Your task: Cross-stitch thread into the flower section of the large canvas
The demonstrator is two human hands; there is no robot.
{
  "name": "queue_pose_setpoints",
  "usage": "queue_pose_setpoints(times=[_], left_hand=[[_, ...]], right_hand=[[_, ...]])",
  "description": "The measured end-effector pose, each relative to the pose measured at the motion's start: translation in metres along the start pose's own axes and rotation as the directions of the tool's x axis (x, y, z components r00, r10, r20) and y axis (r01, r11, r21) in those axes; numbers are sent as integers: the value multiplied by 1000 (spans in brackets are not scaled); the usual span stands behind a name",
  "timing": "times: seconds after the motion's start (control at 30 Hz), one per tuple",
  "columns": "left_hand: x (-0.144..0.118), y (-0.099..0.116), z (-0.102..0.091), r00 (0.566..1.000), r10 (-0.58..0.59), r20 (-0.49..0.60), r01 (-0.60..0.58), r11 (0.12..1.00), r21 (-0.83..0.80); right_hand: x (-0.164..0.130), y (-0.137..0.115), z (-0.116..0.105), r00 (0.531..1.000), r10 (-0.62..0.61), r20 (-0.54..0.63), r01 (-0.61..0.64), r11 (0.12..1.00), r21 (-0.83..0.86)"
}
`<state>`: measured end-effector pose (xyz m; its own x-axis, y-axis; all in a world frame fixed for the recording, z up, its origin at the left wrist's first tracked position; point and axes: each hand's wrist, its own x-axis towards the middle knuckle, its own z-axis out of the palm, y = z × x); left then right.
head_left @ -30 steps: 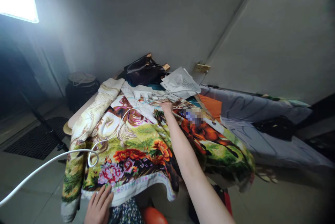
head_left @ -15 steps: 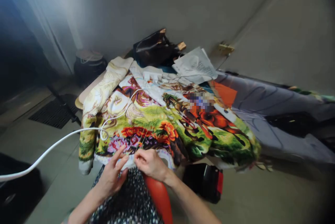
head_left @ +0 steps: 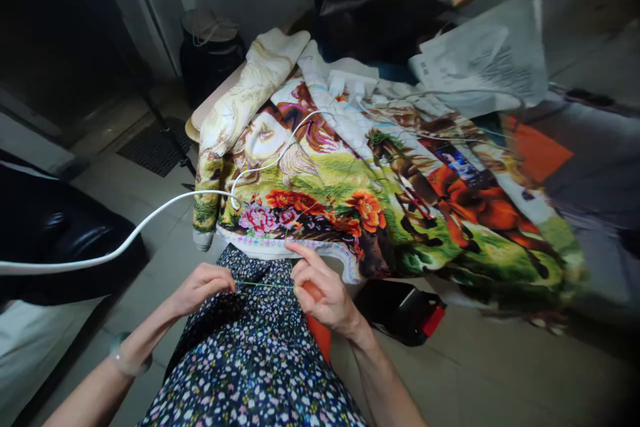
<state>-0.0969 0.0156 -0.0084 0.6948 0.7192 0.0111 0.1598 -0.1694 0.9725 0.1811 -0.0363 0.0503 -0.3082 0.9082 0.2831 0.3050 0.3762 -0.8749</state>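
A thin green thread (head_left: pixel 263 284) runs stretched between my two hands, above the dark floral cloth (head_left: pixel 250 354) over my lap. My left hand (head_left: pixel 207 287) is closed in a pinch on one end of it. My right hand (head_left: pixel 323 287) pinches the other end between thumb and finger, its index finger pointing out. Just beyond my fingers lies a large embroidered cloth (head_left: pixel 310 180) with flowers, a face and horses, its white lower edge hanging toward me. A needle cannot be made out.
A white cable (head_left: pixel 150 224) crosses from the left onto the embroidery, near a white power strip (head_left: pixel 353 77). Behind are a black bag (head_left: pixel 370 7) and a plastic packet (head_left: pixel 483 60). A black box (head_left: pixel 395 310) stands on the floor at right.
My left hand has gone from spread fingers to a pinch. Both hands have moved back from the embroidery's edge, with the thread now drawn between them. The view has tilted down.
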Motion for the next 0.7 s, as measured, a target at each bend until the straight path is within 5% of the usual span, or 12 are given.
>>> queue_pose_setpoints(times=[0.07,0.17,0.27,0.33,0.43,0.5,0.6,0.7], left_hand=[[-11,-7,-8,973,-30,-231,20,999,-45],[-22,-19,-18,835,-69,-545,49,997,-51],[-27,-23,-24,729,-66,-681,95,995,5],[-26,-20,-22,703,-34,-710,129,988,81],[-16,-10,-8,728,46,-684,159,959,234],[-6,-1,7,812,103,-574,120,933,338],[10,10,32,923,235,-304,-64,875,480],[19,20,47,928,293,-230,-127,830,543]], right_hand=[[0,4,6,1000,29,10,-29,999,25],[-4,13,8,991,114,-72,-119,990,-75],[-11,28,-2,966,185,-179,-218,958,-188],[-16,41,-13,948,261,-183,-304,915,-266],[-18,56,-19,914,356,-196,-406,799,-444],[-14,57,-11,909,349,-228,-416,793,-445],[-2,43,18,936,346,-65,-352,930,-109],[9,25,47,911,350,219,-401,876,268]])
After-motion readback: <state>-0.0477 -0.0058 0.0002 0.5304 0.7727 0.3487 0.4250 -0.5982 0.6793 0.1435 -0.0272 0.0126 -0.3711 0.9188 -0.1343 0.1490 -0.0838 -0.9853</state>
